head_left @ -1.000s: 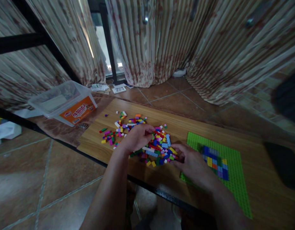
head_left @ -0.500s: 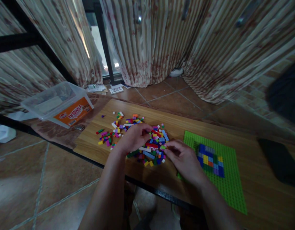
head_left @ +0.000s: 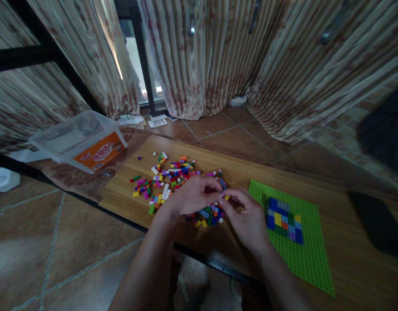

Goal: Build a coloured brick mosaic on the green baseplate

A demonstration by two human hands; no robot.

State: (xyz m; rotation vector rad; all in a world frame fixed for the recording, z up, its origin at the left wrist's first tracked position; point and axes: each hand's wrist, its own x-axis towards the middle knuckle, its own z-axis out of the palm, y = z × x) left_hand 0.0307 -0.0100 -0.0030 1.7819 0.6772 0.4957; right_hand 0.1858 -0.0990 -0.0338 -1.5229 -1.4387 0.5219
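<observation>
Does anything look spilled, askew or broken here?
Nothing looks clearly broken. The loose bricks lie scattered over the wooden table, a bit like a spill, and one small dark brick lies apart toward the far left; they may be spread deliberately.

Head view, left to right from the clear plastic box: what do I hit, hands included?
Clear plastic box → left hand → right hand → green board → dark flat object. Loose bricks left out: they overlap the left hand's span.
</observation>
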